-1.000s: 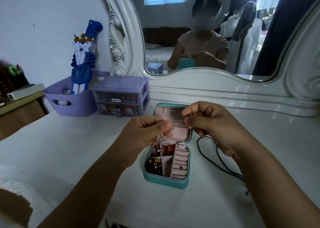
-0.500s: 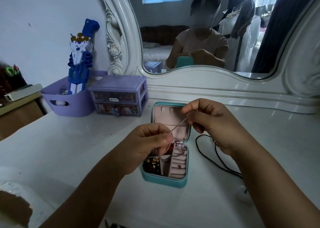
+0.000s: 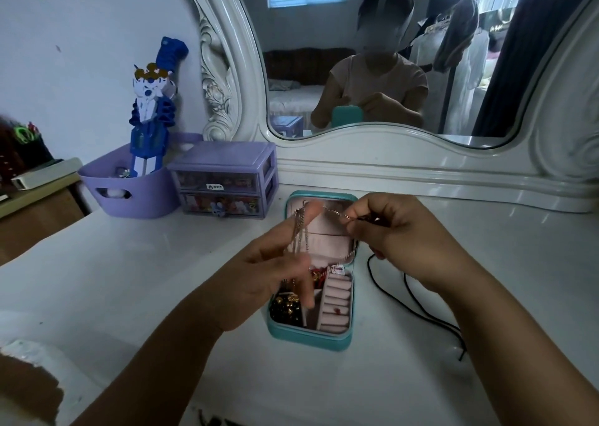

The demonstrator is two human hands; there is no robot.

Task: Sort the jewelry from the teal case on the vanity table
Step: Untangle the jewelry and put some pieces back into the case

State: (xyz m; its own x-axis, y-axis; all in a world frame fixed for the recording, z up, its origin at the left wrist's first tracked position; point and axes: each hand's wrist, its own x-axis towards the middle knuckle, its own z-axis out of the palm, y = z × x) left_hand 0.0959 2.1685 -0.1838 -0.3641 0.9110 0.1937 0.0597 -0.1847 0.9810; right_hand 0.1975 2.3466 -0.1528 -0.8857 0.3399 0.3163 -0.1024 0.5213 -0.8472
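The head camera looked down on a small rectangular teal jewelry case (image 3: 311, 335) that lay open on the glossy white worktop (image 3: 129, 279), its pink-lined lid tipped back toward the mirror. Judging by what showed, the sorting was barely begun — no piece lay set out on the worktop beside the case, and its compartments were far from empty.

Above the case, both hands worked one thin silver-toned chain necklace (image 3: 334, 212). The left hand (image 3: 269, 273) had its fingers (image 3: 309, 213) loosely spread, the chain draped over one raised fingertip and hanging in several strands across the palm toward the case. The right hand (image 3: 398, 234) had its fingers pinched shut on the chain's other end, just over the lid. The short run between the hands looked taut. It seemed the chain was being untangled or drawn clear before being laid aside.

Inside the case, the near left compartment held a heap of dark and gold beads (image 3: 287, 305). To its right, the pink ring rolls (image 3: 335, 305) carried one small red piece. Behind them, near the hinge, sat a cluster of red and gold items too jumbled to name, with a small tag above it.

A thin black cord (image 3: 408, 299) trailed on the worktop right of the case. Left of and behind it stood a lilac two-drawer plastic organizer (image 3: 223, 176).
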